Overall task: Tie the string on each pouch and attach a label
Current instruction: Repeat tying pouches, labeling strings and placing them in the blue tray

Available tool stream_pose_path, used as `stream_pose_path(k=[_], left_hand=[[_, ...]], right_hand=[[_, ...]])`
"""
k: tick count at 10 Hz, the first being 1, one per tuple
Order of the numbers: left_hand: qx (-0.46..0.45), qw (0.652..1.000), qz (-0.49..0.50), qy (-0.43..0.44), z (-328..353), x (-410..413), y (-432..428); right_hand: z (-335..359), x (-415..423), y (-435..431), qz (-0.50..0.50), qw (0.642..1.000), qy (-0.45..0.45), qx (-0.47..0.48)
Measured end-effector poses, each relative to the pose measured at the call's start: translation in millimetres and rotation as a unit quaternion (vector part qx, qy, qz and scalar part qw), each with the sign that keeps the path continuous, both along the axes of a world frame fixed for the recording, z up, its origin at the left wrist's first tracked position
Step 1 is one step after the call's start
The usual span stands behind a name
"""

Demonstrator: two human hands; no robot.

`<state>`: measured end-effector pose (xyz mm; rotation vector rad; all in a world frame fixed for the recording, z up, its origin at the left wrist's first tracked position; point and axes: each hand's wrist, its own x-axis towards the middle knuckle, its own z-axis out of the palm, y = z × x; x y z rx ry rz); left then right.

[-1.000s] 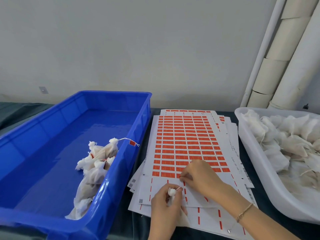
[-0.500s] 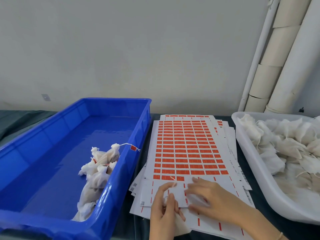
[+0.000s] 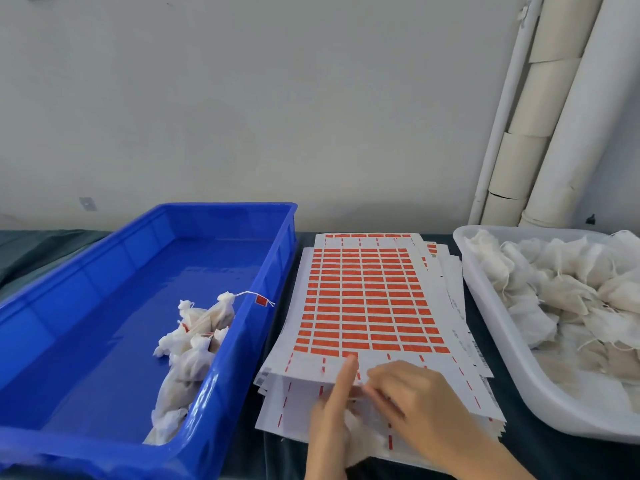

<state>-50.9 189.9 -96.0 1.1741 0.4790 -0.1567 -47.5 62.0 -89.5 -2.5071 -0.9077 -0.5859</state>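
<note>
We record a dark worktop [image 3: 571, 462] carrying three stations. On the left stands a blue bin [image 3: 104, 341]; a small heap of tied pouches [image 3: 194, 341] lies against its right wall, and a red label [image 3: 260, 300] on one string rests on the rim. On the right sits a white tray [image 3: 485, 306], filled with loose pouches [image 3: 561, 296] whose strings trail free. Between bin and tray lies a fanned stack of label sheets [image 3: 367, 306]; the top sheet bears rows of red labels, and its nearest rows are stripped.

Both hands work over the near edge of that stack. The left hand [image 3: 329, 417] grasps a pouch [image 3: 362, 427] against the sheets, with its forefinger held straight and pointing at the lowest red row. The right hand [image 3: 419, 403] has bent fingers that meet the left forefinger. The contact is blurred, and we cannot tell whether those fingers grasp anything.
</note>
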Motion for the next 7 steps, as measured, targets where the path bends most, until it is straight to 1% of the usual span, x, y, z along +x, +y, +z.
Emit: stream_pose_path(k=[1, 2, 3, 4, 5, 6, 7], left_hand=[[-0.059, 0.997, 0.048, -0.025, -12, -1, 0], [0.013, 0.994, 0.103, 0.035, -15, 2, -2], [0.086, 0.991, 0.097, 0.039, -18, 5, -3], [0.105, 0.988, 0.103, 0.038, -17, 13, -5], [0.121, 0.988, 0.099, 0.006, -23, -6, -7], [0.118, 0.99, 0.075, 0.011, -27, -9, -8], [0.127, 0.986, 0.108, 0.011, -35, 2, -8]], right_hand=[[1, -11, 8, 0.029, 0.998, 0.006, -0.046], [1, -13, 4, 0.038, 0.997, 0.049, -0.036], [3, -7, -1, -0.013, 0.979, 0.168, 0.111], [1, 8, 1, -0.085, 0.963, 0.2, 0.161], [3, 21, 5, -0.094, 0.961, 0.231, 0.122], [6, 28, 7, -0.095, 0.959, 0.236, 0.122], [7, 31, 8, -0.092, 0.959, 0.237, 0.128]])
